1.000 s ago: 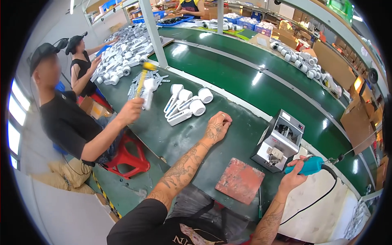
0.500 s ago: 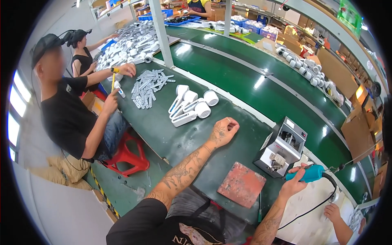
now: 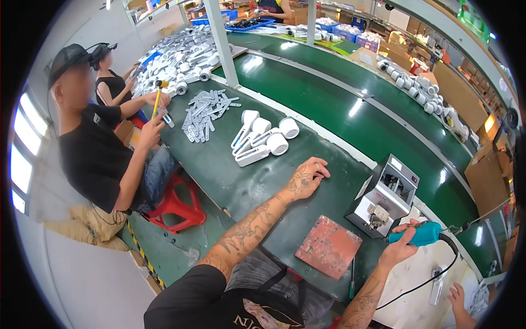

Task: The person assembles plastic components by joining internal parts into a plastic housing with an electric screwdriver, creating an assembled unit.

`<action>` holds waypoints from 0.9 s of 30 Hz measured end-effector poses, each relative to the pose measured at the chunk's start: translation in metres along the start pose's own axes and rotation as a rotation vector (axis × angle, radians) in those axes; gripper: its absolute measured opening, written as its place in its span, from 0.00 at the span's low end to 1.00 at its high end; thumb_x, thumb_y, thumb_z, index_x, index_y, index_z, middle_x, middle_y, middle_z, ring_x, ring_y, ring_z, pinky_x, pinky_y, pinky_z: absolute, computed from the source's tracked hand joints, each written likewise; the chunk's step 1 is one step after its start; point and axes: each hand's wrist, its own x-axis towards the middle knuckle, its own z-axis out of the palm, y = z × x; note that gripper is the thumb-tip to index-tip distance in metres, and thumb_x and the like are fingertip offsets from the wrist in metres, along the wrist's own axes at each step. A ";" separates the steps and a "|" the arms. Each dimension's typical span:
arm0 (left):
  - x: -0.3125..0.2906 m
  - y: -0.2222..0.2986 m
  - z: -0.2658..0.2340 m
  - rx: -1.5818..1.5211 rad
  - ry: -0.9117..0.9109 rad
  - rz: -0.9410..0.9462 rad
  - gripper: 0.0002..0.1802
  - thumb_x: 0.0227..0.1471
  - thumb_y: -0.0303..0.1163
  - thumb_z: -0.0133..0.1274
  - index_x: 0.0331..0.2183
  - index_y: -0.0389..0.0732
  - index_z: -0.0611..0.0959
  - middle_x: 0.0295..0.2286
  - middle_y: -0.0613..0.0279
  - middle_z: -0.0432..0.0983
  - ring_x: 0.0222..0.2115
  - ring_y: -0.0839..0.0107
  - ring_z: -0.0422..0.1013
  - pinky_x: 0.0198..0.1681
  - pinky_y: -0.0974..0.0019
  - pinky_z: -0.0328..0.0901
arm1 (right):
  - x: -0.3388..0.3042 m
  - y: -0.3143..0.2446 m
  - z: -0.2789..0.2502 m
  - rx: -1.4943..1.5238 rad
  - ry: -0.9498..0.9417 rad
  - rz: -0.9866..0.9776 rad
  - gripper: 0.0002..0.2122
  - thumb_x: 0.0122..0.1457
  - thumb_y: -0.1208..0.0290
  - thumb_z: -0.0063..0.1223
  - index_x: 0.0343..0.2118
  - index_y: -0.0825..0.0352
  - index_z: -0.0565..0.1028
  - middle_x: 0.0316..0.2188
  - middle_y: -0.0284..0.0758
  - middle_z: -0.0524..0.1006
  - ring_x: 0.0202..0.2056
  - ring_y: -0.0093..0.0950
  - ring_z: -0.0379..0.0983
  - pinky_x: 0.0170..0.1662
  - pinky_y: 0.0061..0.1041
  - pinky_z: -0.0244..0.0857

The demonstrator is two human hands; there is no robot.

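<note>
My right hand (image 3: 400, 251) grips a teal electric screwdriver (image 3: 423, 234), its front end beside the lower front of a metal screw feeder (image 3: 386, 200). A black cord runs from the tool's back end. My left hand (image 3: 309, 178) rests on the dark green table (image 3: 219, 178), holding nothing, its fingers loosely bent and partly spread. Beyond it lie several white plastic parts (image 3: 266, 140) with round heads and long handles. A worn reddish square block (image 3: 329, 247) sits between my forearms. Along its right edge lies a thin green-handled tool (image 3: 352, 279).
Left, a co-worker (image 3: 98, 148) on a red stool (image 3: 178, 205) holds a yellow-handled hammer (image 3: 157, 98) near flat grey strips (image 3: 205, 115). White parts heap (image 3: 178, 60) behind. A green conveyor (image 3: 339, 104) runs past the table. At lower right, another person's hand (image 3: 456, 297) is near a white part (image 3: 437, 285).
My left hand's fingers have straightened a little toward the right. The co-worker at left has raised the hammer's head. The other person's hand at lower right has left the white part.
</note>
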 end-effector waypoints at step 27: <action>0.001 0.015 0.002 0.238 0.206 0.175 0.08 0.58 0.26 0.56 0.40 0.38 0.84 0.35 0.56 0.81 0.35 0.66 0.77 0.41 0.65 0.71 | 0.004 0.024 0.005 -0.259 0.077 0.184 0.13 0.60 0.59 0.61 0.32 0.65 0.80 0.19 0.28 0.73 0.23 0.19 0.65 0.26 0.29 0.61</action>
